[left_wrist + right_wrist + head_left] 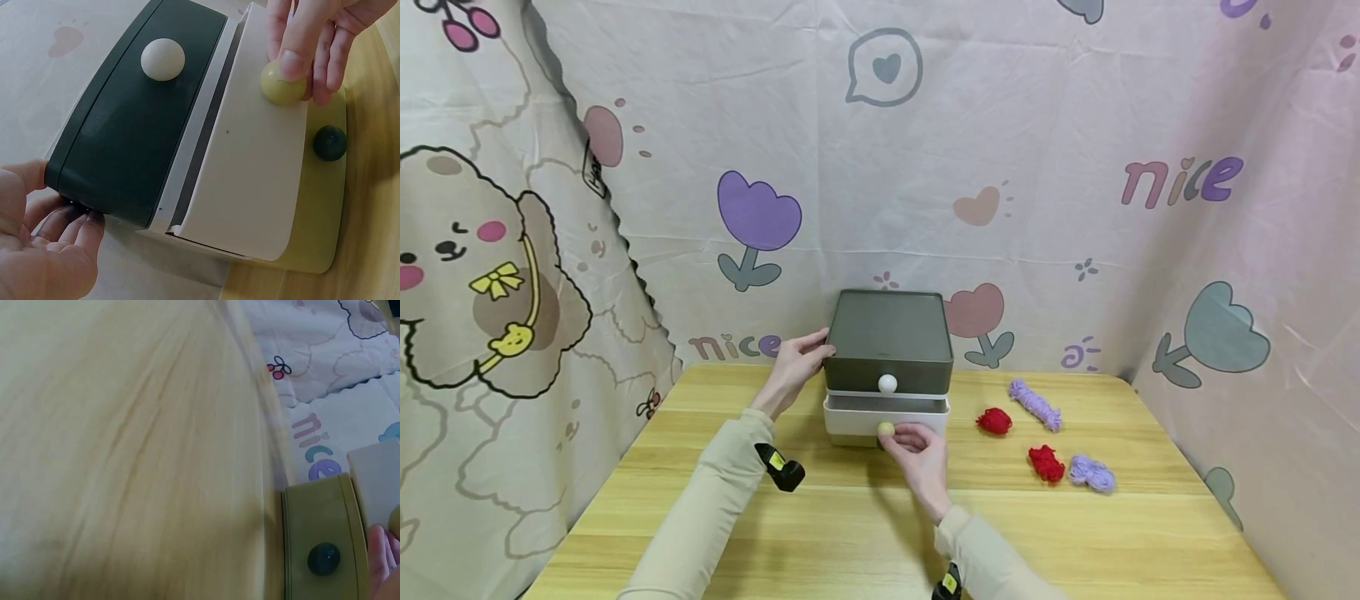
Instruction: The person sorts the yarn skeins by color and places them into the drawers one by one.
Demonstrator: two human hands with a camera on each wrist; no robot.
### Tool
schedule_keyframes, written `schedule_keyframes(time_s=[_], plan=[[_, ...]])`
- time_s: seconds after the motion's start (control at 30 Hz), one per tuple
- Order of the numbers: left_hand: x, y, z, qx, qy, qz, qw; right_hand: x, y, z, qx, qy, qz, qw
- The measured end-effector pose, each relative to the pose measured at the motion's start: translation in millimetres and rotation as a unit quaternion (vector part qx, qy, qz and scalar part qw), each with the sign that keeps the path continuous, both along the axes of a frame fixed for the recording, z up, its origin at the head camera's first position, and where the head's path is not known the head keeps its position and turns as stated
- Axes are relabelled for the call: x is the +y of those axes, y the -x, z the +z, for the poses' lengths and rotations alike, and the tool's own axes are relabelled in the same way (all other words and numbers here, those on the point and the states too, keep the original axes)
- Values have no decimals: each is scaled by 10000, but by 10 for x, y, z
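A small three-tier drawer box (891,329) stands on the table, with a dark green top tier, a white middle tier and an olive bottom tier. Its white middle drawer (250,150) sticks out part way. My right hand (921,462) pinches the round yellow knob (282,84) of that drawer between thumb and fingers. At the left side of the dark green tier, my left hand (795,367) grips the corner, thumb and curled fingertips against it. The top knob (162,59) is white and the bottom knob (324,559) dark green.
Right of the box lie two red yarn bundles (994,421) (1047,463) and two lilac yarn bundles (1035,405) (1092,473). A printed cloth (880,167) hangs behind the wooden table (820,533), and another printed cloth (490,458) hangs at the left.
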State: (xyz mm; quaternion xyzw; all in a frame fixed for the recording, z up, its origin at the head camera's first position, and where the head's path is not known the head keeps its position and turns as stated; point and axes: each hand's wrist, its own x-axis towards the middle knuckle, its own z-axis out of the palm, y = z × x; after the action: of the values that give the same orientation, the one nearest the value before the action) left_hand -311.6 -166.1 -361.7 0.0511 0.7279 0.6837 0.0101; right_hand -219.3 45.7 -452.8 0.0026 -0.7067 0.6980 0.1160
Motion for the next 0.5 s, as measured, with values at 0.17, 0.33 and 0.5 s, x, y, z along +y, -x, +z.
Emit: schedule_keyframes(time_s=[0.17,0.33,0.5], plan=[[4,7,-5,-23,16,7,10000,18,82,-229,58,61,-37,10000],[15,7,-1,-59,16,46,10000,27,31,-283,141,35,33,9999],[20,4,3,-89,32,92,9999,34,-46,-283,113,36,133,9998]])
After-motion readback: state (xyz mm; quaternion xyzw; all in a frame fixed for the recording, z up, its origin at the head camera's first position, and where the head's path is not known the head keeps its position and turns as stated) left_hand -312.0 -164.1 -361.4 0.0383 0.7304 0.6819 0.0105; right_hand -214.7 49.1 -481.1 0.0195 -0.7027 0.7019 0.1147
